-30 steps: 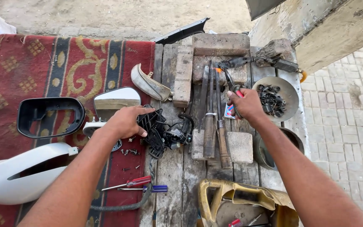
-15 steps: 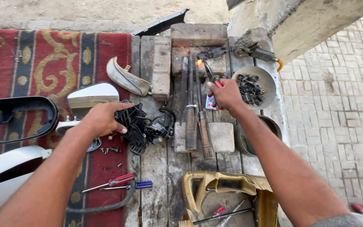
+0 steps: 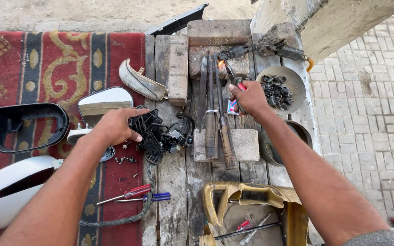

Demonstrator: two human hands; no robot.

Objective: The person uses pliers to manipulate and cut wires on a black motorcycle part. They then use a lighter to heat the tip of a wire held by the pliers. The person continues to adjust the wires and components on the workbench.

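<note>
Pliers [image 3: 231, 75] in right hand [image 3: 250, 97]

A black plastic mirror mechanism [image 3: 153, 132] with trailing wires lies flat at the centre of the plank surface [image 3: 174, 182]. Right of it, red-handled pliers [image 3: 233, 77] point far (jaws toward a small flame).
</note>
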